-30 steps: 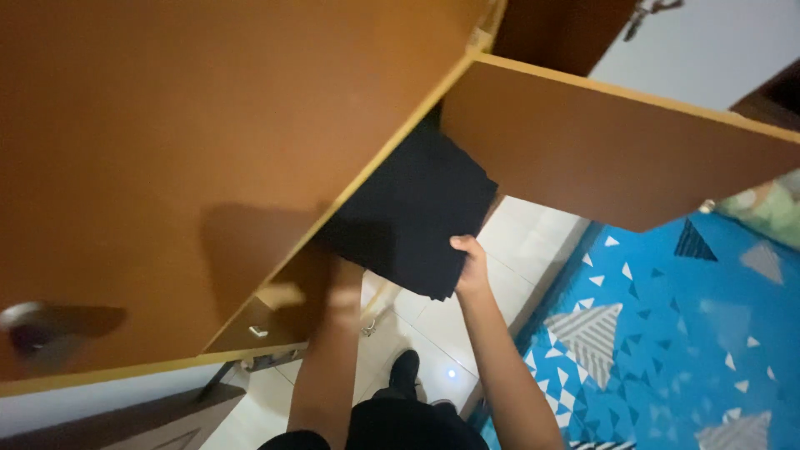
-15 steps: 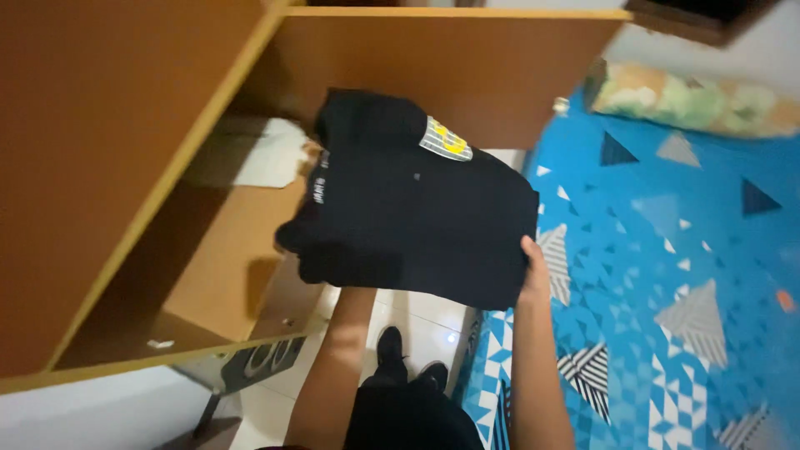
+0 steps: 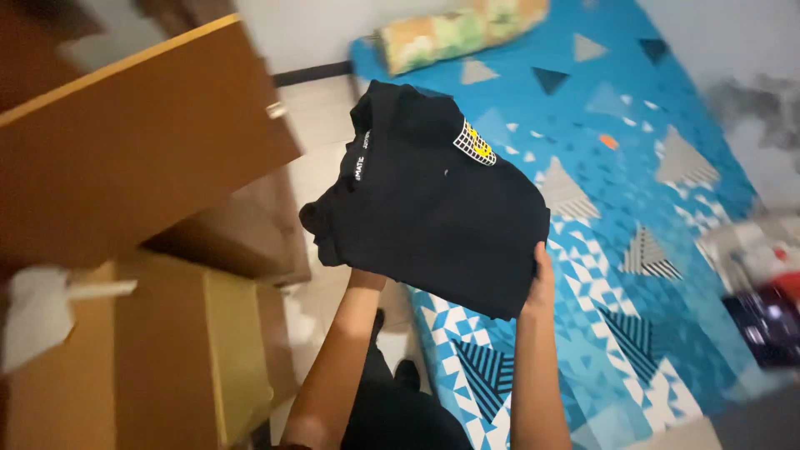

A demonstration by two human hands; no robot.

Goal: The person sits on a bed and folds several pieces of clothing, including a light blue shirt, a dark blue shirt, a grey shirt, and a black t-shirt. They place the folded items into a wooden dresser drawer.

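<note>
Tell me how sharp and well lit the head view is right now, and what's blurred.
Head view: dim indoor light; folded black garment and right hand fairly sharp; cabinet door and white paper on the left motion-smeared; items at the right edge blurred; left hand hidden beneath the garment.

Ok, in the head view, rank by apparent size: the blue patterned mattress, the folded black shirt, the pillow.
1. Blue patterned mattress, largest.
2. Folded black shirt, held close to the camera by the left hand and right hand, so it looks enlarged.
3. Pillow, smallest; farthest away and partly cut off.
</note>
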